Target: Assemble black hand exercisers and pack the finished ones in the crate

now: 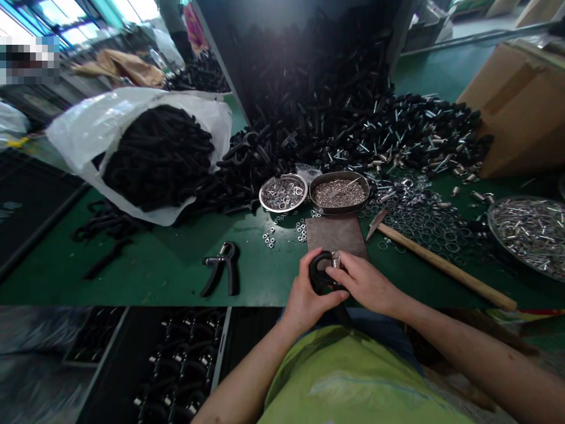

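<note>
Landmark: the steel plate (335,232) on the green surface (265,268). Part in work, a black curved grip handle (313,275), is at the plate's near edge, held up in both hands. Left hand (304,292) is wrapped round the handle, thumb across its lower part. Right hand (364,282) pinches the coil spring (335,259) at the handle's top end; can't tell if it's fully seated.

Left of plate: one hand gripper (232,271), spring fitted, lying flat; farther left, a white sack (83,129) of black handles. Just behind plate: oval tin (338,210) of small metal bits; behind-left, round dish (282,211) of rings. Right of plate: wooden-handled hammer (441,262), head near the plate's edge, loose metal rings (441,232) behind it; farther right, basin (495,242) of metal pins.
</note>
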`<state>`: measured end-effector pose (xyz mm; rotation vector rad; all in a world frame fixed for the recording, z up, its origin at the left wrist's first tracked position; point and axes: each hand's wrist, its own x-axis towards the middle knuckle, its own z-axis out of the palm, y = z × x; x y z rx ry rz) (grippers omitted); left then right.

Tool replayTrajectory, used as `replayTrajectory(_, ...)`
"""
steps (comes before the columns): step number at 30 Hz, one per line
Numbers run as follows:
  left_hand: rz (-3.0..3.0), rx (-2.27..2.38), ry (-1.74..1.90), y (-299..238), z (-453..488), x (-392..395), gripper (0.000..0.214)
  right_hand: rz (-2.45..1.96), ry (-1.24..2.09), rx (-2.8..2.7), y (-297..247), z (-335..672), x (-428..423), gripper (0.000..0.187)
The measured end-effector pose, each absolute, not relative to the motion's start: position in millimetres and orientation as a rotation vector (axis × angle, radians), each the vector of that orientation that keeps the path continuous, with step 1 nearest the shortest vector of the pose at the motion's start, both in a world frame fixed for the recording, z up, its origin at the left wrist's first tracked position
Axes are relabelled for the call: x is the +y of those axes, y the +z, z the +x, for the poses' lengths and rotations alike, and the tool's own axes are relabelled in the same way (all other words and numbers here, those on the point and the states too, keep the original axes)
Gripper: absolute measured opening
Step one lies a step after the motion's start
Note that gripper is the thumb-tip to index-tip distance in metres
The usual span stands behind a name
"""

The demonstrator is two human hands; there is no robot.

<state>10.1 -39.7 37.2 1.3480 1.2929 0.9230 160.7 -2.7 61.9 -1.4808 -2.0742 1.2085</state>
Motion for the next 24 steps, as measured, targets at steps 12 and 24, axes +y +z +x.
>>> replayTrajectory(12,1.499,1.304,0.745,14,17,1,0.08,-1.572,0.982,-2.659,51,173,49,0.037)
replayTrajectory(24,1.764,1.771,1.004,27,-62,81,0.018,-1.711,0.261,-2.733,74,114,203,0.033)
